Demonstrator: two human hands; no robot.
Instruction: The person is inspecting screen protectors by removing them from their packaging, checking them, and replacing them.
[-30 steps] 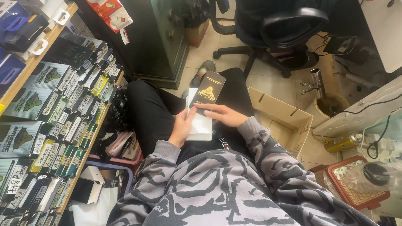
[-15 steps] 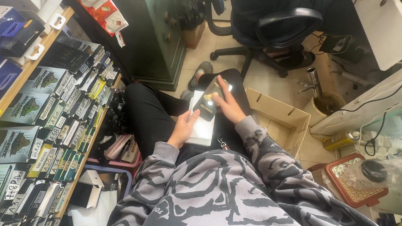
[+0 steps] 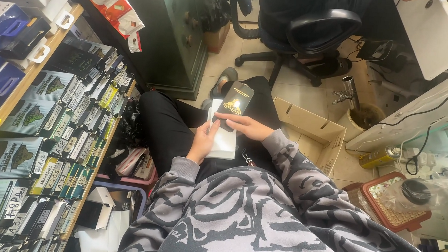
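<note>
While L hand & R hand grip white box, tiled floor holds cardboard box.

The person wears a loose grey sweatshirt printed all over with darker charcoal swirls, camouflage-like, with plain grey ribbed cuffs at both wrists. Below it are black trousers, and one foot shows a dark shoe with a grey sole

1. Even, fairly bright indoor light; no hard shadows on the floor.
2. Deep shade beside the cabinet and under the chair.
3. Mild glare on the white surface right of the chair.
4. Edges bend slightly; the centre is sharp.
</note>
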